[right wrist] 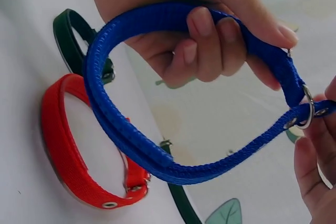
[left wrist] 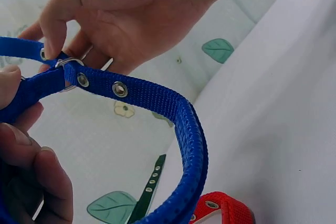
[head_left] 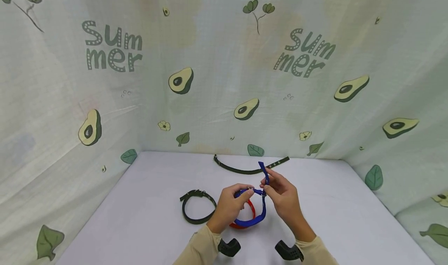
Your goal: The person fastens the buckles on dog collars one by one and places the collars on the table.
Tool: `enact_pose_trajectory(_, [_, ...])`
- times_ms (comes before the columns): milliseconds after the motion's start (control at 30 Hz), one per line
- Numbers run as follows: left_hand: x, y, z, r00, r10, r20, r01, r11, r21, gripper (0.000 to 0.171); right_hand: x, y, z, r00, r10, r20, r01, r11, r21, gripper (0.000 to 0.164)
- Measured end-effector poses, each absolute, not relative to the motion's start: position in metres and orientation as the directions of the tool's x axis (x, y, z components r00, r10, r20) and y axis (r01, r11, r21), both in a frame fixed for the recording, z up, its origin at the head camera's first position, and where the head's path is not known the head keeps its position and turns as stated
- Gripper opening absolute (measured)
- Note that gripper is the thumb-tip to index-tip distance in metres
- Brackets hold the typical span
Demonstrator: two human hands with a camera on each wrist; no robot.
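Observation:
Both hands hold a blue dog collar point(head_left: 259, 219), a webbing strap with metal eyelets, bent into a loop above the table. My left hand point(head_left: 227, 206) grips it beside the buckle, thumb on the outside and fingers curled inside the loop. In my right hand point(head_left: 285, 197), thumb and fingers pinch the strap's free end, which sticks up past them. The left wrist view shows the strap running through a metal ring point(left wrist: 70, 62), with two eyelets on the loop side. Below the blue loop lies a red collar point(right wrist: 68, 177), looped, partly hidden in the head view.
A dark green collar point(head_left: 197, 221), closed into a ring, lies left of my left hand. Farther back, another dark green collar point(head_left: 238, 171) is stretched out near the table's rear edge. Printed cloth point(head_left: 210, 101) walls off the back and sides of the white table point(head_left: 140, 203).

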State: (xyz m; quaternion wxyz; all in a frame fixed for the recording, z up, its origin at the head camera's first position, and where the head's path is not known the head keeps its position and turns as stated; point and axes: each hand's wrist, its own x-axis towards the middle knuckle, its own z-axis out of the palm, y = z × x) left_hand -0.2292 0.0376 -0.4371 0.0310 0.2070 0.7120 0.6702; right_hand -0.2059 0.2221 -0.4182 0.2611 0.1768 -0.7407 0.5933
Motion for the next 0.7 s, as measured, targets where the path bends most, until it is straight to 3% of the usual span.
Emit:
enact_pose_trajectory(500, [-0.227, 0.044, -0.439, -0.897, 0.26, 0.358, 0.376, 0.019, 0.927, 0.028, -0.186, 0.214, -0.39, -0.683, 0.018, 0.73, -0.649, 0.444, -0.618, 0.031])
enact_pose_trajectory(700, [-0.231, 0.032, -0.437, -0.901, 0.272, 0.338, 0.362, 0.04, 0.931, 0.03, -0.195, 0.222, -0.406, -0.72, -0.09, 0.688, -0.671, 0.341, -0.658, 0.033])
